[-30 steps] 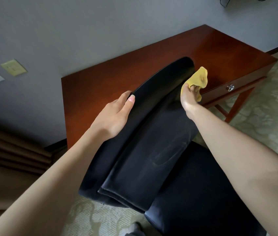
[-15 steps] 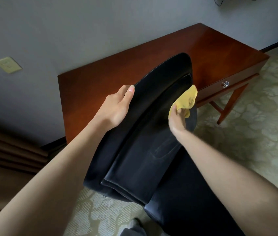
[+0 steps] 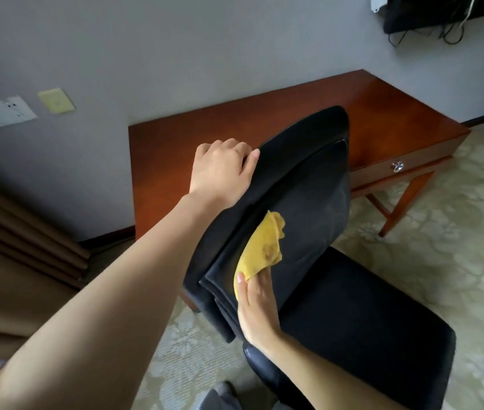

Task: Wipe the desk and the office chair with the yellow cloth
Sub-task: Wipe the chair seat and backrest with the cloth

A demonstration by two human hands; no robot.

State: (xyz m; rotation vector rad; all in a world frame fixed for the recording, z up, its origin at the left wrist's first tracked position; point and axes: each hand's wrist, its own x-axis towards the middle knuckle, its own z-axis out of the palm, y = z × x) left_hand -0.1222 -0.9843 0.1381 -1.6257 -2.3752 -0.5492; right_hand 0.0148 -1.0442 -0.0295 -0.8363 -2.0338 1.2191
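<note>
A black office chair (image 3: 308, 187) stands in front of the reddish-brown wooden desk (image 3: 264, 119). My left hand (image 3: 223, 170) grips the top left edge of the chair's backrest. My right hand (image 3: 257, 309) lies flat against the lower part of the backrest's front and presses the yellow cloth (image 3: 261, 250) onto it, the cloth held under the fingertips. The cloth is folded and shows a dark smudge. The chair's black seat (image 3: 368, 321) is to the lower right of my right hand.
The desk stands against a grey wall and has a drawer with a metal knob (image 3: 397, 166). Patterned pale carpet (image 3: 442, 247) covers the floor. Brown curtains (image 3: 12, 247) hang at the left. Wall sockets (image 3: 1, 112) and dark cables (image 3: 430, 22) are on the wall.
My right hand has slid the yellow cloth down the backrest from its top right edge to its lower part. My left hand still holds the backrest's top.
</note>
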